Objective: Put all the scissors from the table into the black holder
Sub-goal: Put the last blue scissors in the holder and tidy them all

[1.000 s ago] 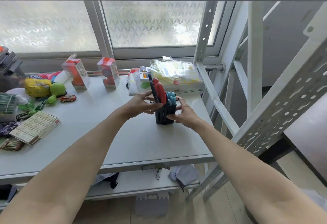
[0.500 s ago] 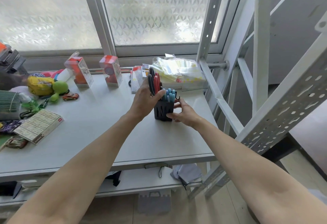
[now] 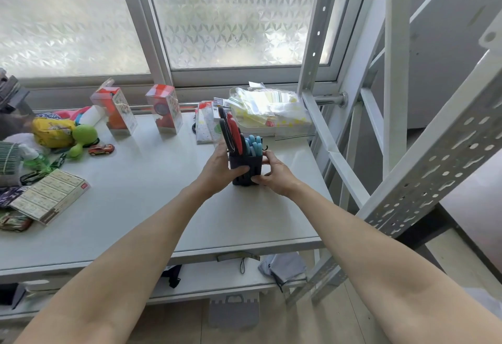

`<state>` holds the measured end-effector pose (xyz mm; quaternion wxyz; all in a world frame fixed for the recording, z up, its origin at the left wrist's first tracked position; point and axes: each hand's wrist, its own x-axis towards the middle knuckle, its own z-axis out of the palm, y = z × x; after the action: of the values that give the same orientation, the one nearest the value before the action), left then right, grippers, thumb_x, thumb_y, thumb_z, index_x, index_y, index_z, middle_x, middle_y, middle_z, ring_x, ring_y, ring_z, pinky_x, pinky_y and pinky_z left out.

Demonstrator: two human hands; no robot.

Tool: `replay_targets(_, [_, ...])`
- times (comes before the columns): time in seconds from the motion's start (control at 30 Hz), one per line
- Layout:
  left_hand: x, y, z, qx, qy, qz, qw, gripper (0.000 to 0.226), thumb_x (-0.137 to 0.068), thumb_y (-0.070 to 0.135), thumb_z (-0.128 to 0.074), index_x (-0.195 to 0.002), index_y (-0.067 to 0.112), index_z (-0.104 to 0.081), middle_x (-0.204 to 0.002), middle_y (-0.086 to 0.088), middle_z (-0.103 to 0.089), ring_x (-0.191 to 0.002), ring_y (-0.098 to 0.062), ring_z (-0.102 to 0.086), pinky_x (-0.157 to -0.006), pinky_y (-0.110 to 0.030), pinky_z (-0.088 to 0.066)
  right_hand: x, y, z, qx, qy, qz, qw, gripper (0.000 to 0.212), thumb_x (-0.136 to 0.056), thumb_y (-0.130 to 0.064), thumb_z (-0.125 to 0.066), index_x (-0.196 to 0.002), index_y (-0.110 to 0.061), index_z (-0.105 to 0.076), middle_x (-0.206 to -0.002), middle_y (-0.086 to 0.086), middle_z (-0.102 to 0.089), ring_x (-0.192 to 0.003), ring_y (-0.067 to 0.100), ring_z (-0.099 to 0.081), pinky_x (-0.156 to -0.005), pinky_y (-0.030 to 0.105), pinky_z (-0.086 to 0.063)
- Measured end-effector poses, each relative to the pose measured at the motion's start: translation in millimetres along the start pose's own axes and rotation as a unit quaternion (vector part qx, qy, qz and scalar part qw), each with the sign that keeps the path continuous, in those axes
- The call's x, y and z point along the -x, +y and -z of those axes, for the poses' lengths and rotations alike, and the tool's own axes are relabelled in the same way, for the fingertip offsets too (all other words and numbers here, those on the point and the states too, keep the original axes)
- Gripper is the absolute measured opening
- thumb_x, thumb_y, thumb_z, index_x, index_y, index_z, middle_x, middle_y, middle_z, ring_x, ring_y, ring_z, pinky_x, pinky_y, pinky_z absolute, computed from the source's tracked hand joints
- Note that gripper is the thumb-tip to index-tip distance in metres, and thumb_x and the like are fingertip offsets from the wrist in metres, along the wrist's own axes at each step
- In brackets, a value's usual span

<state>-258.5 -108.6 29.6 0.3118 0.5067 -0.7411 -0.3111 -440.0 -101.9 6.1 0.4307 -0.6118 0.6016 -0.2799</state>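
The black holder [image 3: 251, 166] stands upright on the white table [image 3: 141, 208], right of centre. Out of its top stick red-and-black scissor handles [image 3: 233, 133] and several blue scissor handles [image 3: 254, 146]. My left hand [image 3: 218, 170] wraps the holder's left side, with the fingers across its front. My right hand [image 3: 274, 172] grips the right side and lower front corner. No loose scissors are visible on the table.
A clear box of yellow packets [image 3: 269, 111] sits just behind the holder. Two boxed red toys [image 3: 116, 111] [image 3: 164, 107] stand by the window. At the left lie a flat card box [image 3: 51, 194], a toy car [image 3: 101, 149], a green toy [image 3: 81, 137]. A perforated shelf post [image 3: 423, 170] runs along the right.
My left hand came down from the red scissor handles to the holder's left side. My right hand stayed on the holder. The view moved slightly closer.
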Motion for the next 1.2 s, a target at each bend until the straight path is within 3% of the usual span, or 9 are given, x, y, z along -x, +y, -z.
replay_targets(0.07, [0.2,-1.3,-0.4,0.026,0.005,0.026,0.999,0.068,-0.081,0.015,-0.074,-0.142,0.019,-0.043,-0.137,-0.004,-0.055,-0.119,-0.021,-0.055,-0.101,-0.035,-0.047,0.3,0.8,0.0,0.003,-0.004,-0.002,1.0,0.072,-0.084,-0.016,-0.071,-0.143,-0.029,-0.032,-0.138,0.001,-0.053,-0.098,0.031,-0.066,-0.089,0.035,-0.053])
replay_targets(0.17, [-1.8,-3.6,2.2,0.035,0.002,0.048,0.998,0.064,-0.082,0.014,-0.075,-0.139,0.016,-0.047,-0.132,-0.004,-0.059,-0.11,-0.015,-0.055,-0.093,-0.029,-0.047,4.8,-3.4,7.5,0.015,0.023,0.006,1.0,0.097,-0.076,-0.027,-0.079,-0.151,-0.033,-0.017,-0.149,0.004,-0.041,-0.107,0.026,-0.063,-0.096,0.038,-0.051])
replay_targets(0.23, [-2.7,-3.7,4.5,0.036,-0.002,0.054,0.998,0.063,-0.082,0.014,-0.075,-0.138,0.015,-0.047,-0.127,-0.002,-0.06,-0.107,-0.013,-0.054,-0.092,-0.028,-0.047,10.2,-12.8,18.4,0.044,0.063,0.071,0.995,0.104,-0.074,-0.033,-0.081,-0.152,-0.036,-0.011,-0.154,0.001,-0.033,-0.108,0.021,-0.06,-0.092,0.037,-0.051])
replay_targets(0.33, [-2.4,-4.2,5.6,0.038,-0.011,0.057,0.998,0.06,-0.083,0.015,-0.074,-0.137,0.016,-0.047,-0.126,-0.001,-0.06,-0.107,-0.012,-0.054,-0.09,-0.025,-0.044,16.0,-37.6,39.7,0.107,0.054,0.167,0.979,0.087,-0.082,-0.031,-0.074,-0.15,-0.04,-0.021,-0.156,-0.001,-0.029,-0.111,0.017,-0.057,-0.093,0.038,-0.052])
replay_targets(0.5, [-4.1,-0.2,7.3,0.05,-0.033,0.065,0.996,0.058,-0.085,0.014,-0.071,-0.138,0.017,-0.047,-0.131,-0.003,-0.058,-0.11,-0.011,-0.051,-0.09,-0.026,-0.042,3.0,-73.8,59.1,0.209,-0.068,0.162,0.962,0.051,-0.09,-0.024,-0.065,-0.138,-0.035,-0.051,-0.137,0.0,-0.046,-0.097,0.019,-0.061,-0.09,0.033,-0.051])
replay_targets(0.67, [-4.4,0.4,7.1,0.054,-0.042,0.065,0.996,0.056,-0.086,0.011,-0.07,-0.137,0.014,-0.047,-0.134,-0.005,-0.058,-0.11,-0.011,-0.05,-0.087,-0.02,-0.04,-8.3,-79.5,57.6,0.272,-0.09,0.151,0.946,0.054,-0.084,-0.029,-0.073,-0.134,-0.038,-0.054,-0.126,-0.001,-0.046,-0.099,0.013,-0.046,-0.094,0.032,-0.043])
replay_targets(0.83, [-5.2,-2.3,5.7,0.052,-0.042,0.062,0.996,0.055,-0.087,0.01,-0.069,-0.138,0.014,-0.046,-0.134,-0.004,-0.058,-0.111,-0.01,-0.049,-0.076,-0.006,-0.038,-8.1,-83.4,51.9,0.27,-0.057,0.169,0.946,0.044,-0.085,-0.026,-0.072,-0.127,-0.029,-0.061,-0.114,-0.001,-0.046,-0.095,0.014,-0.047,-0.091,0.032,-0.046])
replay_targets(0.97, [-5.2,-5.1,6.2,0.051,-0.037,0.06,0.996,0.054,-0.087,0.011,-0.069,-0.137,0.014,-0.047,-0.133,-0.004,-0.058,-0.111,-0.01,-0.05,-0.074,-0.005,-0.038,-7.6,-84.1,50.7,0.285,-0.046,0.184,0.94,0.041,-0.083,-0.026,-0.074,-0.123,-0.026,-0.064,-0.106,-0.002,-0.045,-0.096,0.016,-0.048,-0.088,0.031,-0.046])
replay_targets(1.2, [-7.0,-5.1,11.1,0.051,-0.054,0.065,0.995,0.065,-0.081,0.02,-0.076,-0.138,0.018,-0.046,-0.133,-0.001,-0.057,-0.117,-0.015,-0.052,-0.089,-0.025,-0.042,-4.2,-81.0,51.2,0.283,-0.032,0.195,0.939,0.048,-0.082,-0.028,-0.075,-0.128,-0.024,-0.061,-0.108,-0.002,-0.045,-0.092,0.013,-0.048,-0.081,0.026,-0.04])
